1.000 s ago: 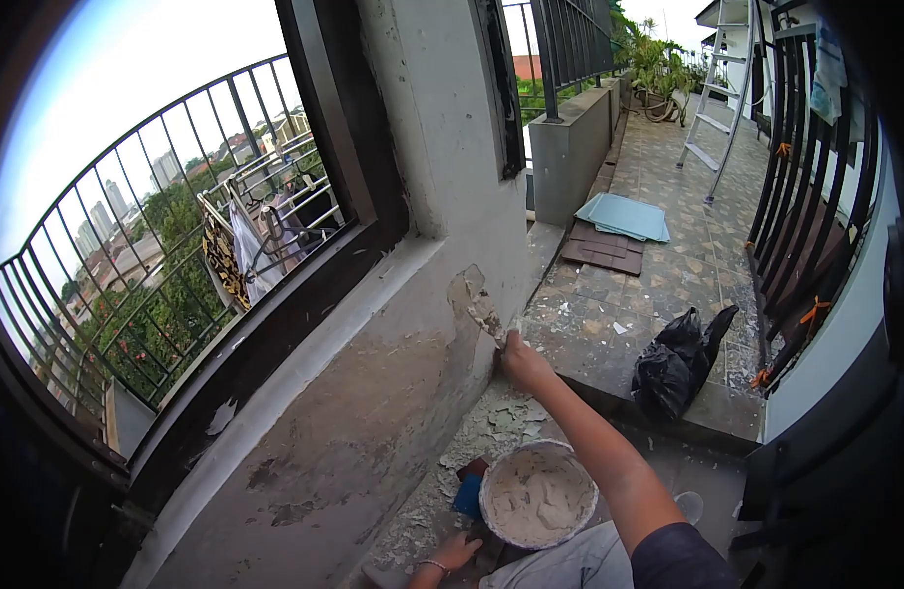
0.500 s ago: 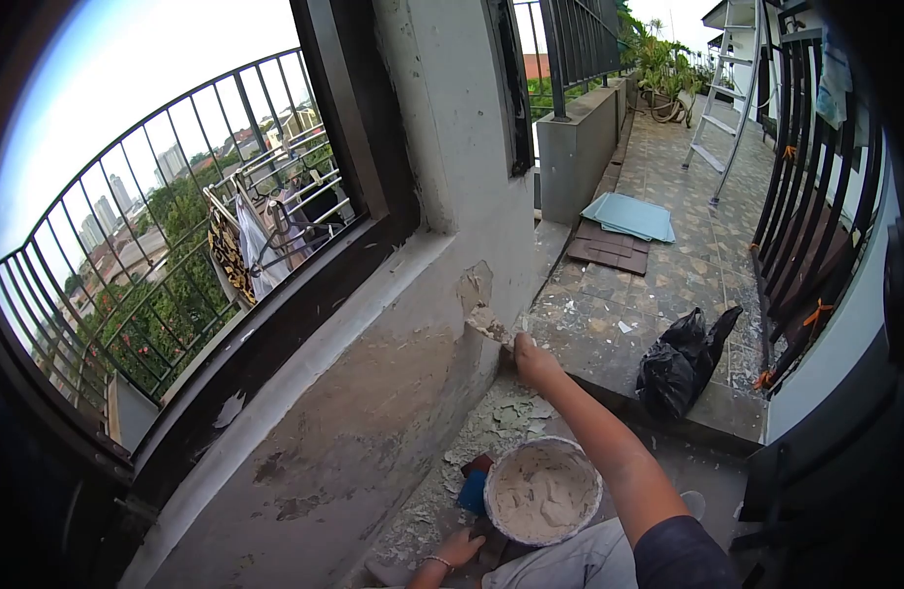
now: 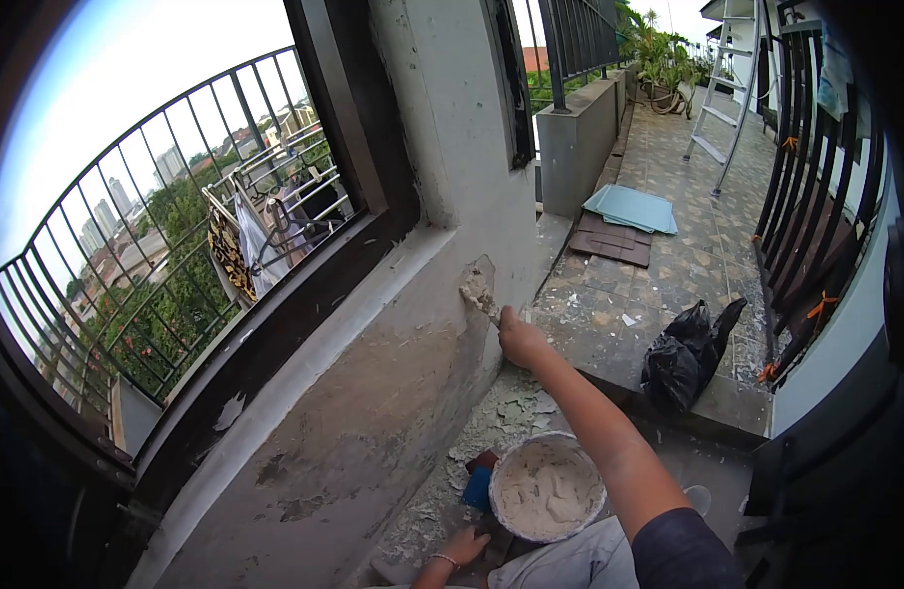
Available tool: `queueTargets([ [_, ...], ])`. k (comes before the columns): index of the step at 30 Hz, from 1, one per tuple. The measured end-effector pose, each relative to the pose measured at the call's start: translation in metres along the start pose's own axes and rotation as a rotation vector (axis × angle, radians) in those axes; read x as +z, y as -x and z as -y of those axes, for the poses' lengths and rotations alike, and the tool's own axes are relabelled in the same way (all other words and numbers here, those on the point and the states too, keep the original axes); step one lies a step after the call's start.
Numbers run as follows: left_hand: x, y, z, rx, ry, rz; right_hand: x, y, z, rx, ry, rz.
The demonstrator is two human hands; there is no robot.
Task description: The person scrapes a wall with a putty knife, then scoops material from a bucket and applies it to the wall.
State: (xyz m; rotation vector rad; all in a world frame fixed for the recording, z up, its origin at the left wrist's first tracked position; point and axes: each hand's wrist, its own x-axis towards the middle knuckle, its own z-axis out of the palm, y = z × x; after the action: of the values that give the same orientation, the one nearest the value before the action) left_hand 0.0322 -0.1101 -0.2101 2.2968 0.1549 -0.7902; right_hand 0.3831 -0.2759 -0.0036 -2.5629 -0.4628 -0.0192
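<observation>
My right hand point(image 3: 521, 339) is closed round the handle of a putty knife point(image 3: 492, 312). Its blade, loaded with beige putty, is against the wall point(image 3: 393, 368) at a rough, bare patch point(image 3: 479, 275) below the window corner. Low in the view, my left hand point(image 3: 462, 545) has its fingers curled beside the bucket; what lies under them is dark and hard to make out. A round bucket point(image 3: 548, 535) of beige putty stands in front of my legs. Against its left side sits a blue object point(image 3: 478, 488), with a dark red piece point(image 3: 482, 461) behind.
Flaked paint point(image 3: 511, 407) litters the floor along the wall. A black plastic bag point(image 3: 680, 363) rests on the raised step. Farther off are brown tiles point(image 3: 609, 242), light-blue sheets point(image 3: 634, 208), a ladder point(image 3: 722, 118) and black railings point(image 3: 815, 206) on the right.
My right hand has moved slightly left and up, bringing the loaded putty knife onto the wall patch. My left hand stays by the bucket. The view has shifted slightly.
</observation>
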Motion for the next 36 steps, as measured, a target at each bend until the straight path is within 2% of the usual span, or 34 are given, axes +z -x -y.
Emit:
queueTargets([
  [4,-0.002,0.002,-0.005,0.017,-0.040,0.001,0.060,0.007,-0.035,0.053,0.059,0.110],
  [7,-0.011,0.011,-0.019,-0.012,-0.043,0.032,0.100,0.027,-0.079,-0.048,0.149,0.123],
  [8,-0.011,0.010,-0.019,-0.012,-0.047,0.043,0.101,0.038,-0.084,-0.053,0.142,0.133],
  [9,-0.011,0.009,-0.019,-0.013,-0.053,0.055,0.077,0.057,-0.069,0.070,0.046,0.234],
  [12,-0.008,0.005,-0.013,0.007,-0.053,0.055,0.078,0.070,-0.073,0.172,-0.137,0.268],
  [15,-0.004,0.001,-0.009,0.041,-0.040,0.020,0.102,0.071,-0.074,-0.038,-0.207,-0.178],
  [19,0.008,-0.007,0.009,0.086,-0.111,0.012,0.098,0.023,-0.020,-0.080,-0.234,-0.172],
  [20,0.007,-0.007,0.006,0.082,-0.123,0.017,0.122,0.002,-0.018,-0.113,0.007,0.073],
  [22,0.003,0.001,-0.001,0.069,-0.151,0.033,0.144,-0.011,0.004,-0.110,0.190,0.326],
  [25,-0.001,0.005,-0.008,0.045,-0.155,0.053,0.133,0.010,0.007,0.023,-0.076,0.297],
  [31,-0.003,0.008,-0.015,0.065,-0.132,0.062,0.161,0.080,-0.013,0.091,-0.120,0.420],
  [34,0.005,0.000,0.001,0.123,-0.047,0.005,0.170,0.113,-0.026,0.007,-0.157,0.348],
  [36,0.001,0.004,-0.004,0.093,-0.051,0.013,0.170,0.126,-0.022,0.079,-0.393,0.158],
])
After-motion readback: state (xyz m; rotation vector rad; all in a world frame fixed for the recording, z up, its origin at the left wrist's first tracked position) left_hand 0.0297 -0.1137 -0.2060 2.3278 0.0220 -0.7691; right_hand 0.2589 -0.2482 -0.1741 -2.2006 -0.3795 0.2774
